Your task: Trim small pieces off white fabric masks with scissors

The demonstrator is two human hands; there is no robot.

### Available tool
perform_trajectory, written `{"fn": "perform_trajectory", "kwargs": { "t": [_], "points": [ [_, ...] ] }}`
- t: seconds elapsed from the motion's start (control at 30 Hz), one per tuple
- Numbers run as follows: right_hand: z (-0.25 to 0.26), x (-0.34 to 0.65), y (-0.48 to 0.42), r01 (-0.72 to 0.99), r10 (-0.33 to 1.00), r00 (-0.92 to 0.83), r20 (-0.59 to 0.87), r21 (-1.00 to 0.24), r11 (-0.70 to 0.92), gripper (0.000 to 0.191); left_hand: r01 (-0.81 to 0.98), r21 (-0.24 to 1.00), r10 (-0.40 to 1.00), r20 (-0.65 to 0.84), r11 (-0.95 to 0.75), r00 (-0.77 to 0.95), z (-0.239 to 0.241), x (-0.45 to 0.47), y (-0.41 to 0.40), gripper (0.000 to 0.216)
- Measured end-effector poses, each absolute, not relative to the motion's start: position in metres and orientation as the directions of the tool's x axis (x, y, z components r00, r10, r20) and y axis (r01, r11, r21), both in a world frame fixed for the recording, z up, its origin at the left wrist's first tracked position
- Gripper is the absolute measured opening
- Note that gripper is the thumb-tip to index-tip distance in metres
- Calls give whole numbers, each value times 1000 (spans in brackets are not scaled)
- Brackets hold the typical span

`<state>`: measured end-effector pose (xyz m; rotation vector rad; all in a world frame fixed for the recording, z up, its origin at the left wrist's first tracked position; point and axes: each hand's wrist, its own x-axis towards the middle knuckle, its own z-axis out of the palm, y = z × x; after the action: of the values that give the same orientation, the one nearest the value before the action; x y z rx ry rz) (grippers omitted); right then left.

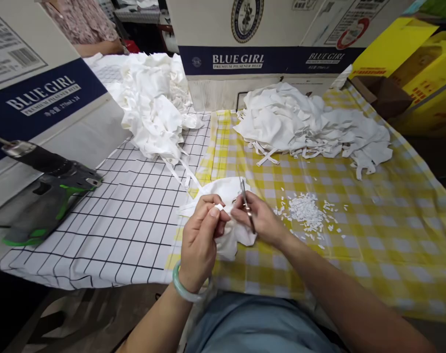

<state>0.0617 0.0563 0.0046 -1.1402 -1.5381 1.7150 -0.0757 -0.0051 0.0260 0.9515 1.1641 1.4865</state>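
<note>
My left hand (201, 230) pinches a small white tab on a white fabric piece (228, 196) held over the table's near edge. My right hand (258, 218) grips small metal scissors (246, 203), their blades pointing up beside the tab. A pale green bangle (186, 289) sits on my left wrist. A scatter of tiny white offcuts (307, 213) lies on the yellow checked cloth (373, 235) just right of my right hand.
Two heaps of white fabric pieces lie at the back, one at the left (153, 108), one at the right (311, 125). A green and grey power drill (50, 191) rests on the black-grid cloth (127, 220). Cardboard boxes (267, 54) wall the table. Another person's arm (98, 46) shows far left.
</note>
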Motion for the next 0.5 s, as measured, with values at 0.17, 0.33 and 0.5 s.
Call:
{"fn": "perform_trajectory", "kwargs": {
  "t": [0.17,0.33,0.5],
  "points": [
    [19,117,35,604,903,-427,-42,-756,251,36,-146,989,992,7,-25,-124,6,-51,-12,31],
    [19,130,12,664,895,-445,-43,-686,297,38,43,996,994,79,-76,-74,-5,-34,-14,30],
    [16,136,9,653,900,-435,-32,-699,291,41,131,977,986,168,-166,-7,-8,-28,-14,28]
  ]
}}
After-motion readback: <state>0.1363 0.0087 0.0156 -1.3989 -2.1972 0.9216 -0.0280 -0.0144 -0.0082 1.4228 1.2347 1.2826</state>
